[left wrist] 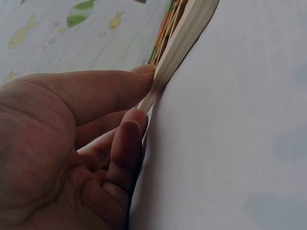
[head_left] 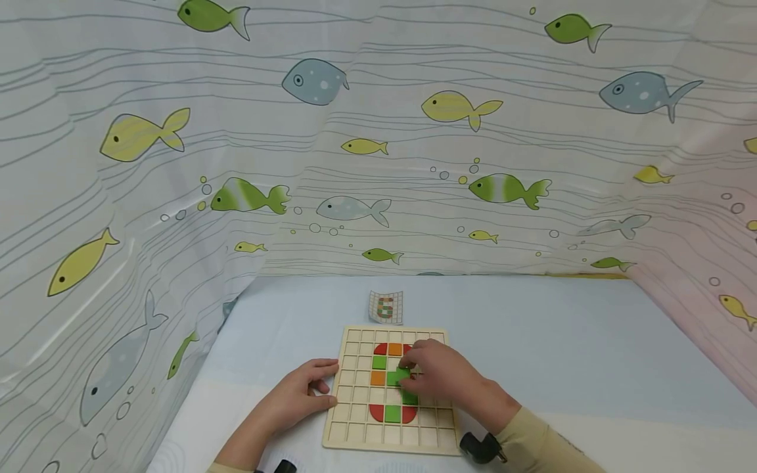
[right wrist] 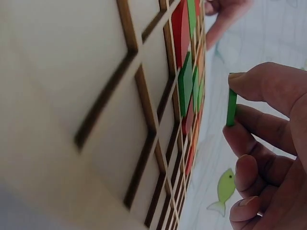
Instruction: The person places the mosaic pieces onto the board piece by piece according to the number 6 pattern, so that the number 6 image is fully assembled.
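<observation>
A pale wooden grid board [head_left: 355,430] lies on the table with red quarter-round tiles [head_left: 376,413] and green and orange square tiles [head_left: 378,378] set in its middle cells. My left hand [head_left: 298,393] is at the board's left side, thumb and fingertips resting against its edge [left wrist: 168,62]. Over the board's right half, my right hand [head_left: 446,376] pinches a green square tile [right wrist: 231,106] between thumb and fingers. The right wrist view shows that tile held on edge, apart from the board. In the head view my right hand hides some right-hand cells.
A small paper card [head_left: 386,307] printed with a coloured pattern on a grid lies just behind the board. A light-blue cloth [head_left: 532,328] covers the table. Fish-patterned sheeting [head_left: 414,157] encloses the back and both sides.
</observation>
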Demonstrator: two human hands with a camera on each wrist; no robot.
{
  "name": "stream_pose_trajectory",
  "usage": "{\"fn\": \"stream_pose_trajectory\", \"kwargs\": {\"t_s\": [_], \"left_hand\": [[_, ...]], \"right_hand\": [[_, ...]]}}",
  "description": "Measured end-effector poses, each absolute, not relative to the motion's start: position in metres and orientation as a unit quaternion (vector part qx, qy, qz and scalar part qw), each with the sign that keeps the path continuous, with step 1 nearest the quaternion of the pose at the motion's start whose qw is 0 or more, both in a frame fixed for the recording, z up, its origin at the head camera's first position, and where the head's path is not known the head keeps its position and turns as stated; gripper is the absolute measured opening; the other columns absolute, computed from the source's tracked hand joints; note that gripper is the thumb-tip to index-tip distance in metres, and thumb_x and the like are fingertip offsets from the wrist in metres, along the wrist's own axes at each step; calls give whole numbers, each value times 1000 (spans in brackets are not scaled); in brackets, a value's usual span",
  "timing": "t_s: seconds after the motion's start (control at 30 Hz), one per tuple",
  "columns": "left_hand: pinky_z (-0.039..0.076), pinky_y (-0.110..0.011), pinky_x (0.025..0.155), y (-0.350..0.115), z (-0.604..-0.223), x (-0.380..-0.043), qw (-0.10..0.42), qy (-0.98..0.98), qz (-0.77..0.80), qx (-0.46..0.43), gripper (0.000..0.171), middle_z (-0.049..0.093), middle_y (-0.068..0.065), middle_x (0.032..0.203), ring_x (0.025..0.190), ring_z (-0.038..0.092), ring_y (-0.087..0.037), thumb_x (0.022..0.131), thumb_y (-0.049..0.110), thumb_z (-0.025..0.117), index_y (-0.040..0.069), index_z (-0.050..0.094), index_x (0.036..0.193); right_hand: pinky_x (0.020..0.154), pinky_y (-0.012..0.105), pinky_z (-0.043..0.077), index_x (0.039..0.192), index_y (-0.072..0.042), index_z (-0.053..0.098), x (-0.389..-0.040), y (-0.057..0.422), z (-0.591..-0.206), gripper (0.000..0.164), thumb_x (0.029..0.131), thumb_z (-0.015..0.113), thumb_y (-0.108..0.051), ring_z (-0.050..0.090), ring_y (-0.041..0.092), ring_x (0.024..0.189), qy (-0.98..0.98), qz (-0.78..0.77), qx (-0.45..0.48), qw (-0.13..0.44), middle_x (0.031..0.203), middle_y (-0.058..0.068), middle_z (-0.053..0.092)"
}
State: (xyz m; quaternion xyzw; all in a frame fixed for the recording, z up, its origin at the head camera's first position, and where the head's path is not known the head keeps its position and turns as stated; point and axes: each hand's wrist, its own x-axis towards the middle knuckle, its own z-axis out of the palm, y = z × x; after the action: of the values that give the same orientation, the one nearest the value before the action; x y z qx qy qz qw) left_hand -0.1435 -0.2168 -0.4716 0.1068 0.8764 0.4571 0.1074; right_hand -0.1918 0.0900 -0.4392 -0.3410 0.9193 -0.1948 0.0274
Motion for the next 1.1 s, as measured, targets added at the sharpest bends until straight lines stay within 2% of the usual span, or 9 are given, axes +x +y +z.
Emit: {"fn": "stream_pose_trajectory", "kwargs": {"t_s": [0.2,0.47,0.67,1.1], "left_hand": [[46,-24,70,-217,-471,-143,107,876,458,104,64,51,-1,139,90,54,-15,82,24,82,3,59,137],[46,-25,70,-217,-470,-143,108,877,456,104,64,51,-1,140,90,55,-14,82,24,82,3,58,137],[46,-25,70,-217,-468,-142,109,877,454,111,64,51,-2,140,90,55,-15,82,25,82,3,58,138],[46,-25,70,-217,-467,-142,109,876,456,114,63,51,-3,140,91,55,-16,83,24,81,3,58,138]], "right_hand": [[69,23,46,99,-17,77,-187,76,-442,18,85,74,-28,49,4,78,904,-193,-380,27,86,-13,59],[78,24,48,99,-21,77,-182,62,-442,16,87,74,-31,55,4,89,900,-180,-395,37,96,-13,64],[73,21,47,98,-21,78,-180,55,-443,16,86,75,-30,53,3,82,900,-165,-402,40,91,-15,63],[69,17,44,99,-23,79,-177,49,-446,17,88,77,-36,50,-1,78,897,-147,-415,35,86,-16,60]]}}
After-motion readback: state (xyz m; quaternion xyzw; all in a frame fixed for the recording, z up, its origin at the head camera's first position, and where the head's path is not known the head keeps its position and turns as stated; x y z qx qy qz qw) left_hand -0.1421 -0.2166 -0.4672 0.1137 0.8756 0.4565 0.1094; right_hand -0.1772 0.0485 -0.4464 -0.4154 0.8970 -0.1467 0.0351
